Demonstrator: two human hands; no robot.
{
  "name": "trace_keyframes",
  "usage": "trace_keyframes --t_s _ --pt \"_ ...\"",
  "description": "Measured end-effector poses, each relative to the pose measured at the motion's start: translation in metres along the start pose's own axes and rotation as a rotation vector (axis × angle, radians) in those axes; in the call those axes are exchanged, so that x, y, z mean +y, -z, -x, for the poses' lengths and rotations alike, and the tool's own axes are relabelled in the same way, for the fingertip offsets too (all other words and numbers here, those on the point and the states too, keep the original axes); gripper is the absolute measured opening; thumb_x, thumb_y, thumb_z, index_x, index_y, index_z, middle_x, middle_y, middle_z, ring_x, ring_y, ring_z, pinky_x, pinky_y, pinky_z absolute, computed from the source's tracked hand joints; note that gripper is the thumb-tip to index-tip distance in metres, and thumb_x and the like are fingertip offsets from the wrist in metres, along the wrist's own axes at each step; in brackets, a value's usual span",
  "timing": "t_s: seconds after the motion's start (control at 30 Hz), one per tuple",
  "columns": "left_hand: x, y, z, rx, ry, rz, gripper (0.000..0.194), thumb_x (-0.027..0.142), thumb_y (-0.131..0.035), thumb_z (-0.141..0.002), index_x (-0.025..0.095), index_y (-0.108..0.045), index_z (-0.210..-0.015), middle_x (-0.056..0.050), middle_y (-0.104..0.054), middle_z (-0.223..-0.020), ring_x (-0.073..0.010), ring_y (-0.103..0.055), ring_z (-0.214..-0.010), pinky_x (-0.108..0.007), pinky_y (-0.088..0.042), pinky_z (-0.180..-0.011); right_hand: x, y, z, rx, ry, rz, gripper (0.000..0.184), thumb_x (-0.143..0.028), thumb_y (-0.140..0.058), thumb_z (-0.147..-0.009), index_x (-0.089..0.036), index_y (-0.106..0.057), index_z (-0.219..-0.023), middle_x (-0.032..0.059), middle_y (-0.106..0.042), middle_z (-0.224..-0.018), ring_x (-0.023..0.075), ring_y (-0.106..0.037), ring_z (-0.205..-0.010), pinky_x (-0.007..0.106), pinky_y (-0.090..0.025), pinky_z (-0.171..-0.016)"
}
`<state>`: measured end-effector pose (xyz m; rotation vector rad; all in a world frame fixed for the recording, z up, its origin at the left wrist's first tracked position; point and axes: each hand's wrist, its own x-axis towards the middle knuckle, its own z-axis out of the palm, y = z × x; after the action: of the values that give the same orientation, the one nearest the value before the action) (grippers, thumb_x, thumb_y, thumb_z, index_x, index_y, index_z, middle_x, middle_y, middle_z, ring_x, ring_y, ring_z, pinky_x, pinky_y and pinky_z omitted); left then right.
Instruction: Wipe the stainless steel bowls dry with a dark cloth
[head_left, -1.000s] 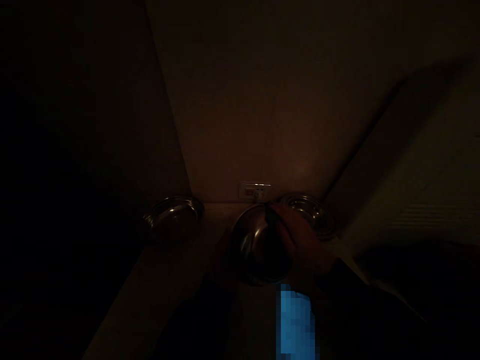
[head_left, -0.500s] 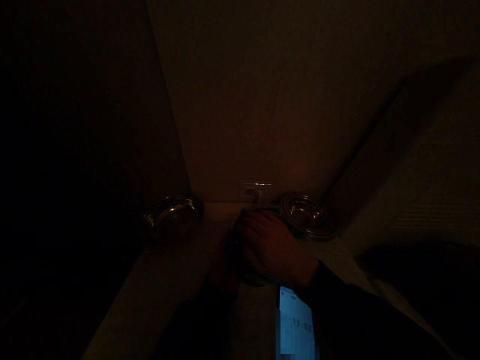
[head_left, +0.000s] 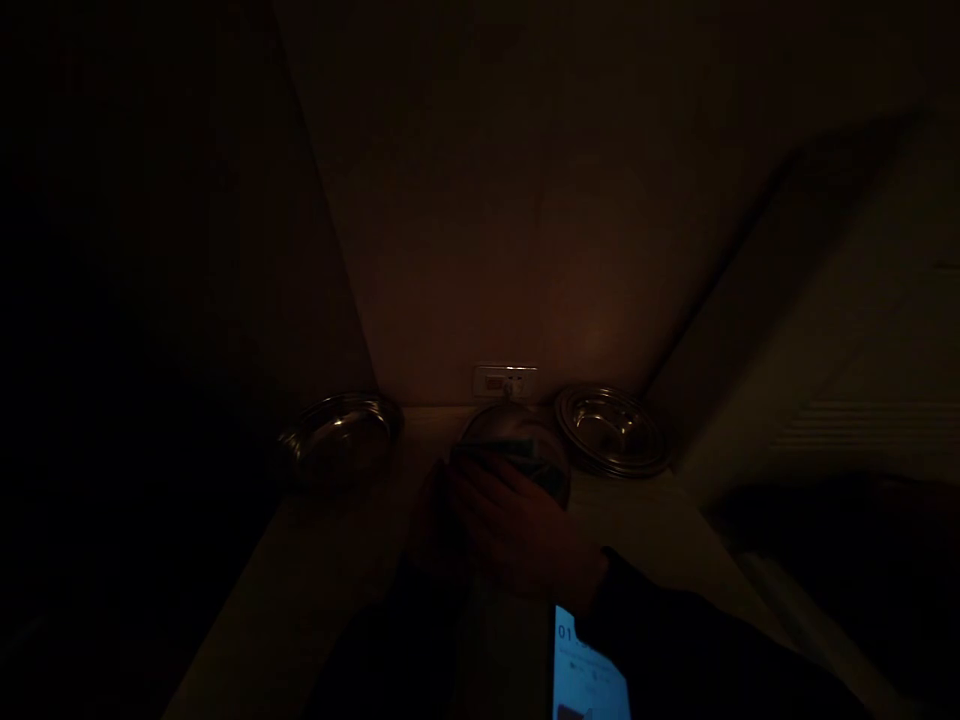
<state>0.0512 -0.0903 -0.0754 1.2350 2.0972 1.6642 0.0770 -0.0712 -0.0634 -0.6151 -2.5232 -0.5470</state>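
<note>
The scene is very dark. A round shiny metal dish [head_left: 504, 422] stands tilted in the middle, in front of the wall socket; whether it is a plate or a bowl I cannot make out. A dark green patterned cloth [head_left: 551, 478] lies against its face. My right hand [head_left: 514, 530] is closed over the cloth, its fingers long and together, pointing up and left. My left hand [head_left: 431, 515] is a faint shape at the dish's left side, its fingers lost in shadow. Below my right wrist lies a phone [head_left: 589, 675] with a lit screen.
Stacked metal dishes [head_left: 615, 432] stand at the right by the wall, and more metal dishes [head_left: 341, 440] at the left. A wall socket [head_left: 505, 381] with a plug is behind the pale counter [head_left: 255, 600]. A dark bulky shape fills the far right.
My right hand has moved down and slightly left, uncovering the upper part of the metal dish and the green cloth. More of the wall socket shows. The phone's screen sits slightly lower in view.
</note>
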Motion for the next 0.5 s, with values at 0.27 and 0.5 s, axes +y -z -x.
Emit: trace_keyframes --t_s 0.27,0.5 --pt "-0.012 0.035 -0.017 -0.341 0.393 0.589 0.041 0.048 -0.054 -0.086 0.024 -0.062 -0.117 -0.004 -0.025 -0.153 -0.0256 -0.004 -0.141 -0.052 0.001 -0.115 0.002 0.0 0.009 -0.016 0.056 0.009 0.034 -0.021 -0.047 -0.093 -0.004 -0.059 -0.12 0.0134 -0.058 -0.132 0.0273 -0.046 -0.127 0.045 -0.038 -0.109" --pt "-0.024 0.041 -0.02 -0.388 0.519 0.47 0.037 0.044 -0.068 -0.076 0.023 -0.063 -0.105 -0.012 -0.049 -0.141 -0.0322 -0.024 -0.138 -0.053 -0.031 -0.109 0.005 0.0 0.026 -0.055 0.091 0.05 0.035 -0.018 -0.045 -0.094 -0.009 -0.055 -0.126 0.009 -0.052 -0.139 0.023 -0.038 -0.135 0.042 -0.036 -0.11"
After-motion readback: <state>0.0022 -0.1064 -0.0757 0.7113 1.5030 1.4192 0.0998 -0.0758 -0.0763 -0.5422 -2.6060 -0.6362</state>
